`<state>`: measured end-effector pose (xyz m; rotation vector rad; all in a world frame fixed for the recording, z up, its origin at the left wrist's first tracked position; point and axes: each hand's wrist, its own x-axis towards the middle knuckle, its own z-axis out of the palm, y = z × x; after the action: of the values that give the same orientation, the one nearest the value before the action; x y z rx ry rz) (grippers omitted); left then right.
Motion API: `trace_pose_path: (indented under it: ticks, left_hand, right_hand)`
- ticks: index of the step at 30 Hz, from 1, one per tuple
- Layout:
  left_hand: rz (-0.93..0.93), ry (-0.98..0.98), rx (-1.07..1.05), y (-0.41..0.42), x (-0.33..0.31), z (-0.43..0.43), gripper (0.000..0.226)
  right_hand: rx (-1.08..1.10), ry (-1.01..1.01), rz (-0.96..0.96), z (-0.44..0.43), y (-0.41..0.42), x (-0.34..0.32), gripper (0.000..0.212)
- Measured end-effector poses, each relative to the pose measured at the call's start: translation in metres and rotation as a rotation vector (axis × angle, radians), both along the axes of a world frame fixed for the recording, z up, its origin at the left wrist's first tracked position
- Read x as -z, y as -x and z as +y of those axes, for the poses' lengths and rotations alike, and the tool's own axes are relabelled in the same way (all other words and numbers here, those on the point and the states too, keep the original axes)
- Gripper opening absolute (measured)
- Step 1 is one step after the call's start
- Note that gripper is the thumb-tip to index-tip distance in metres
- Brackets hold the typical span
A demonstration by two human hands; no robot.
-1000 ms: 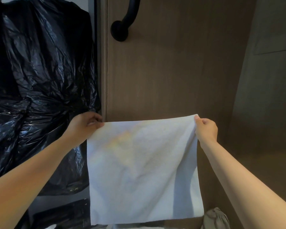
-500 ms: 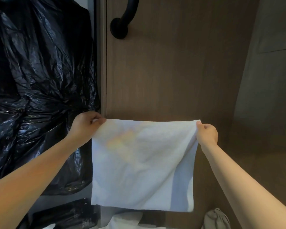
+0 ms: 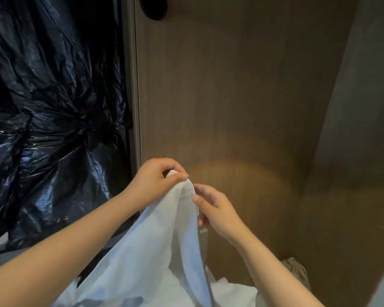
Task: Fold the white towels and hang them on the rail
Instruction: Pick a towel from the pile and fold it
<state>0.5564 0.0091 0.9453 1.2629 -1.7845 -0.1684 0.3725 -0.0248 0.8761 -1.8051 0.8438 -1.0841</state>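
A white towel point(image 3: 155, 244) hangs doubled over in front of me, its top corners brought together. My left hand point(image 3: 155, 182) pinches those gathered corners between thumb and fingers. My right hand point(image 3: 215, 209) is just right of the fold with its fingers loosely curled against the towel's edge; whether it still holds cloth I cannot tell. The black rail's wall mount point(image 3: 153, 6) shows at the top edge, well above both hands. More white towel cloth point(image 3: 228, 293) lies below.
A brown wood-grain panel point(image 3: 231, 96) faces me. Crumpled black plastic bags point(image 3: 49, 107) fill the left side. A grey-brown wall point(image 3: 359, 107) closes in the right. A grey shoe tip point(image 3: 297, 271) is at the lower right.
The towel was stretched flat between both hands; now the hands have come together, folding it in half, with both top corners at my left hand. The view tilted down.
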Motion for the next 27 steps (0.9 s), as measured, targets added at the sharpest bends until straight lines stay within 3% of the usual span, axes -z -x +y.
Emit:
trace_pose_path:
  ticks: [6, 10, 13, 19, 23, 27]
  left_hand:
    - [0.138, -0.028, 0.006, -0.001, 0.011, 0.019, 0.008]
    - [0.363, -0.285, 0.021, -0.012, 0.026, 0.039, 0.021]
    - [0.368, -0.402, 0.016, -0.015, 0.045, 0.052, 0.016]
    - [0.35, -0.254, -0.156, -0.01, 0.067, 0.063, 0.004]
    - [0.358, -0.108, -0.13, 0.0, 0.065, 0.066, 0.006]
    - [0.331, -0.041, -0.088, 0.012, 0.064, 0.069, 0.008]
  right_hand:
    - [-0.008, 0.069, -0.051, 0.012, -0.006, 0.017, 0.021]
    - [0.077, 0.083, -0.038, 0.01, -0.004, 0.02, 0.027]
    - [0.131, 0.092, 0.011, 0.01, -0.001, 0.021, 0.032]
    - [0.139, 0.119, 0.101, 0.021, 0.005, 0.015, 0.041]
    - [0.071, 0.168, 0.12, 0.036, 0.003, -0.002, 0.018]
    - [0.082, 0.233, 0.011, 0.05, -0.002, -0.01, 0.011]
